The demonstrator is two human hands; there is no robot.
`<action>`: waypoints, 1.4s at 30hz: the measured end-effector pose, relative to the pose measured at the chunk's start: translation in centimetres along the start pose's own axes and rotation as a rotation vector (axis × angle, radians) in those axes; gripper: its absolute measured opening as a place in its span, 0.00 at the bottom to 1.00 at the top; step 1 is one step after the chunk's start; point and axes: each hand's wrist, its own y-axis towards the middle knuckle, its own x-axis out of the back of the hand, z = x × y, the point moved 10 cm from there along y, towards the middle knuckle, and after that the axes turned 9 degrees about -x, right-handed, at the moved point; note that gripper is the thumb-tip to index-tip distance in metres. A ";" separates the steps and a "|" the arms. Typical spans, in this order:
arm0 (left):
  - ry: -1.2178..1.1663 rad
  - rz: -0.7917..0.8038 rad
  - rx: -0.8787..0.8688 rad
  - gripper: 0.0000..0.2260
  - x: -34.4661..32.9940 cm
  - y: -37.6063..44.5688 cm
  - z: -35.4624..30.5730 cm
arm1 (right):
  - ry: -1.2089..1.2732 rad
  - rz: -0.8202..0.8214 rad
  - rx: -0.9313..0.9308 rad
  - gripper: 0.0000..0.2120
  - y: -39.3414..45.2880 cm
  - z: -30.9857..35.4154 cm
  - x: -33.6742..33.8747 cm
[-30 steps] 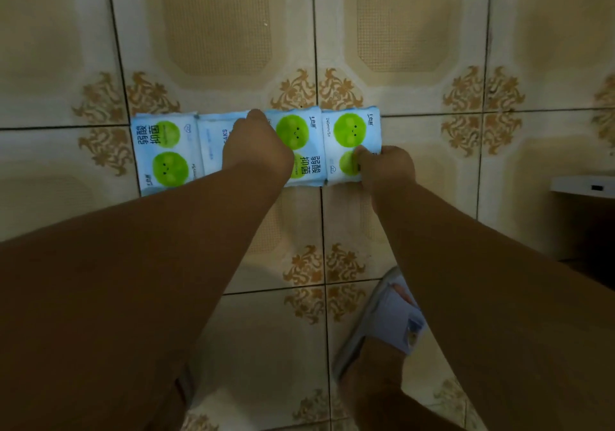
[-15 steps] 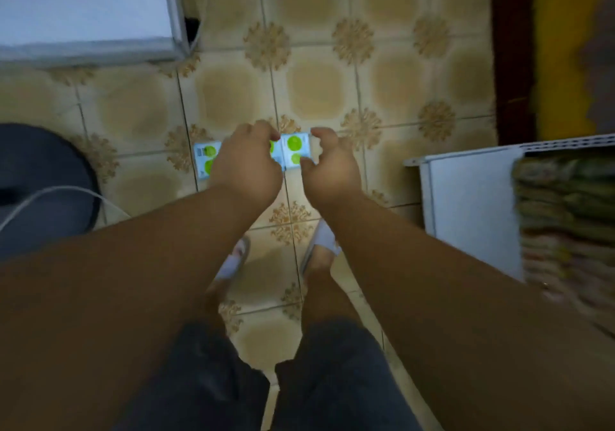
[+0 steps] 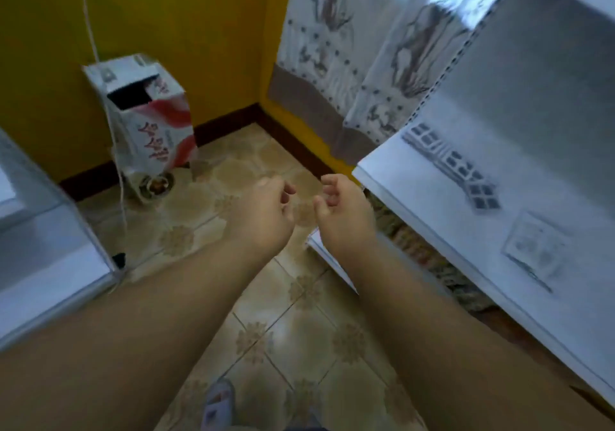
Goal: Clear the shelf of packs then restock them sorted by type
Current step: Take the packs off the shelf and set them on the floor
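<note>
My left hand (image 3: 264,212) and my right hand (image 3: 342,214) hang side by side in mid-air above the tiled floor, fingers loosely curled, both holding nothing. The white metal shelf (image 3: 482,217) stands to the right, its upper board level with my right hand. Under that board, blurred stacked packs (image 3: 429,257) fill the lower level. The green-dotted packs from the floor are out of view.
A red and white carton (image 3: 156,124) with an open top stands against the yellow wall at the back left, a white cord (image 3: 116,144) hanging past it. A white cabinet edge (image 3: 50,264) is at the left. Patterned curtains (image 3: 359,64) hang behind the shelf.
Both hands let go of the green-dotted packs lined up on the floor and rose. The view swung up from the floor to the shelf and room corner.
</note>
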 end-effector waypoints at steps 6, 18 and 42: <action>-0.023 -0.050 -0.280 0.10 0.5 1.8 -16.7 | 0.123 -0.274 0.041 0.14 -2.3 1.1 17.8; -0.205 -0.015 -0.586 0.10 -2.5 5.0 -37.3 | 0.146 -0.612 0.050 0.14 -5.0 -0.7 36.6; -0.043 0.014 -0.754 0.11 -11.4 30.5 -58.3 | -0.072 -0.831 -0.186 0.11 12.8 -5.2 56.9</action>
